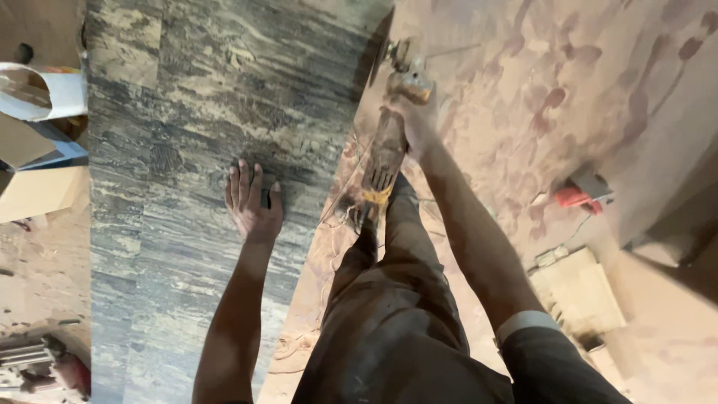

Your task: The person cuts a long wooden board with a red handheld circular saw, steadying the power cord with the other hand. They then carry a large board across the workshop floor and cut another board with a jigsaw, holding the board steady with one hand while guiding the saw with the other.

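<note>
A large dark veined stone slab (194, 90) lies across the left and middle of the view. My left hand (253, 200) rests flat on it, fingers spread, close to its right edge. My right hand (417, 120) grips a dust-coated angle grinder (390, 127) held at the slab's right edge, its disc end (400, 56) pointing away from me. A cable trails from the grinder's back end toward my legs. My dusty dark trousers (396, 329) fill the lower middle.
The floor (538, 90) on the right is covered in pale dust with footprints. A red tool (574, 196) and a flat pale box (577, 288) lie on it. Cardboard and a white curved object (52, 93) sit at left; a machine (37, 363) at bottom left.
</note>
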The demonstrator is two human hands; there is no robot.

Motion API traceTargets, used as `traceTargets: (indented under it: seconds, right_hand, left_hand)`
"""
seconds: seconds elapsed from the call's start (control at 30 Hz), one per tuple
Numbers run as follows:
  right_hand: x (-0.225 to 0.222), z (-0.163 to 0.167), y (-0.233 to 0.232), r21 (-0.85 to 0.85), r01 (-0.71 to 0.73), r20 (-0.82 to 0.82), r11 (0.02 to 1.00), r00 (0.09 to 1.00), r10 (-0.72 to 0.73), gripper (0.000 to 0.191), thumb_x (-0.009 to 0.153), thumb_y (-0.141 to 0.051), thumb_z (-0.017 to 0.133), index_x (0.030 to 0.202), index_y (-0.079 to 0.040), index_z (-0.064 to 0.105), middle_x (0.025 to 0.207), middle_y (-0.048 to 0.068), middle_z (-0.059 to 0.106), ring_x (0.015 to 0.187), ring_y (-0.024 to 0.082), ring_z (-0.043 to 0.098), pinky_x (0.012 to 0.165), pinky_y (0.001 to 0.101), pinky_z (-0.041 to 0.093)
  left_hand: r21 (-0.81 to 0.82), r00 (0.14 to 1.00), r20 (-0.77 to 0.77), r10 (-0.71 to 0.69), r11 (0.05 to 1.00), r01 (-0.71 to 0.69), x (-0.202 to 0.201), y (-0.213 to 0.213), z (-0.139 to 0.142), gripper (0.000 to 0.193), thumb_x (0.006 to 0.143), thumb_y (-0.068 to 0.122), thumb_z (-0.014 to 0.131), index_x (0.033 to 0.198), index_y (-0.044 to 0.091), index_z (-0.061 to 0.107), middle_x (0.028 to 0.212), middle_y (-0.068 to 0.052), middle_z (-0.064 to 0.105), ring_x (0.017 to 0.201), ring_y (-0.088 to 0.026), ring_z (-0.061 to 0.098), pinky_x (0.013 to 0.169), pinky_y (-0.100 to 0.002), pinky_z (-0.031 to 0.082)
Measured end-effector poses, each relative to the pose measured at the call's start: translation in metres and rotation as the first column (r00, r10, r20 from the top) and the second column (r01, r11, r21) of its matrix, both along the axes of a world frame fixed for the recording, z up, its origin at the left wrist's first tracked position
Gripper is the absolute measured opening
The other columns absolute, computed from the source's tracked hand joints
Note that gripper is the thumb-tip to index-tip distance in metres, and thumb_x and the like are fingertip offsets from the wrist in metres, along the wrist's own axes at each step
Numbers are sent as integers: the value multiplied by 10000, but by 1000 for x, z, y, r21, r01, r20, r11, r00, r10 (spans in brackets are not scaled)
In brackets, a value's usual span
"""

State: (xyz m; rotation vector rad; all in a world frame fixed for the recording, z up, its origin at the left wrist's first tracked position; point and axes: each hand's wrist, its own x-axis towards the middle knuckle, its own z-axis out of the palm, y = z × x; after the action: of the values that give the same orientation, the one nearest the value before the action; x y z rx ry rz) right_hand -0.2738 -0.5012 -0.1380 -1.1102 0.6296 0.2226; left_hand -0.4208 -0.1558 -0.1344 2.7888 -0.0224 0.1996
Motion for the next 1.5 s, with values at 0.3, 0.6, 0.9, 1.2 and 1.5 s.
traceTargets:
  seconds: [0.3,0.6,0.9,1.2,1.5]
  right_hand:
    - [-171,-18,75,102,17,-6,995,1000,-17,809,882,210,715,1527,14,268,1173,255,616,1014,351,692,856,471,633]
    - [-238,-21,93,202,68,-36,977,997,-62,867,801,155,745,1503,-77,291,1185,193,679,967,275,706,783,423,665]
    - [-30,-11,5,137,-16,370,990,928,-36,267,850,-16,701,1114,19,682,924,98,691,812,211,695,707,339,602]
    - [-9,-3,16,-40,5,1,999,1000,-5,338,813,-1,722,1139,-17,633,999,120,710,857,224,731,775,360,653]
    - [-155,-23,72,38,42,-120,998,992,-37,845,787,99,740,1487,-84,302,1179,147,671,1001,274,703,813,399,652]
  left_hand:
    - [-77,1000,0,-30,997,30,-14,6,-5,503,1025,271,703,1474,59,621,1618,-187,469,1522,-415,368,1258,-553,243]
    - [-66,999,51,10,998,-6,-7,-2,6,492,1009,308,695,1445,88,638,1593,-175,485,1493,-409,412,1247,-547,273]
    - [-23,999,52,6,1000,-5,-5,-1,0,485,1004,311,686,1425,73,645,1590,-174,491,1504,-397,414,1259,-546,270]
    - [-22,1000,17,11,1000,-10,-7,1,-1,460,1018,287,700,1423,72,657,1596,-165,495,1517,-391,408,1266,-549,266]
    - [-63,999,43,-32,997,35,-9,5,-2,484,1015,286,727,1439,65,653,1599,-162,490,1515,-393,401,1264,-560,271]
